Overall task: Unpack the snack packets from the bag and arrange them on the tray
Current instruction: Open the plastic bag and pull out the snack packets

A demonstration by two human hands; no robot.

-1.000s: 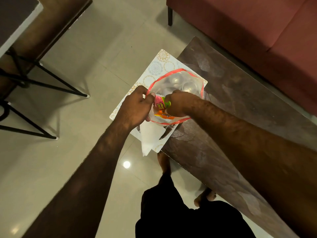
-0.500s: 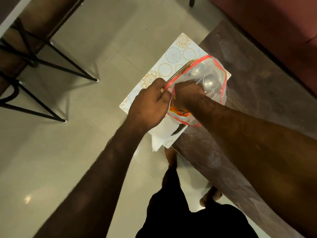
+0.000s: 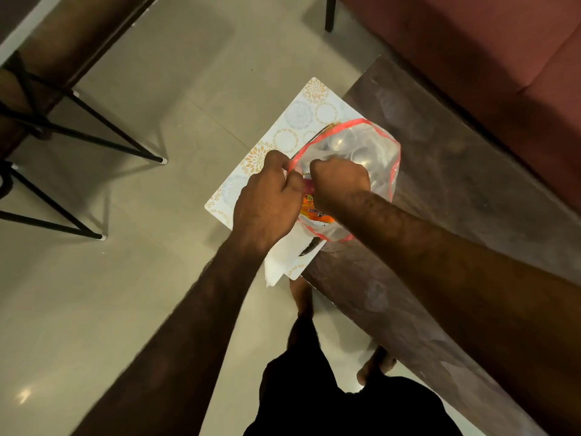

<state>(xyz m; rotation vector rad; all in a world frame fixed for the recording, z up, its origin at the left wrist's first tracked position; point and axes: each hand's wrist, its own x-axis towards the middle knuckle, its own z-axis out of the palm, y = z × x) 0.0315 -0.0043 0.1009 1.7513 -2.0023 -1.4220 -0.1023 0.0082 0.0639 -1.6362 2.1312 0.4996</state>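
Note:
A clear plastic bag (image 3: 377, 152) with a red zip rim stands open on a white tray (image 3: 301, 121) with orange and grey floral patterns. The tray overhangs the corner of a dark wooden table (image 3: 456, 199). My left hand (image 3: 267, 202) pinches the bag's near rim. My right hand (image 3: 341, 180) is a fist inside the bag's mouth, closed on an orange and pink snack packet (image 3: 311, 212) that shows between my hands. White paper (image 3: 279, 262) lies under the bag at the tray's near end. The rest of the bag's contents are blurred.
A red sofa (image 3: 487, 51) runs behind the table. Black metal stool legs (image 3: 94, 121) stand on the tiled floor at left, below a wooden counter (image 3: 72, 36). My bare feet (image 3: 374, 363) and dark shorts are beside the table's edge.
My right hand has stayed inside the bag's mouth, and more of the orange packet shows between the hands now. The left hand keeps its pinch on the rim. The camera has shifted.

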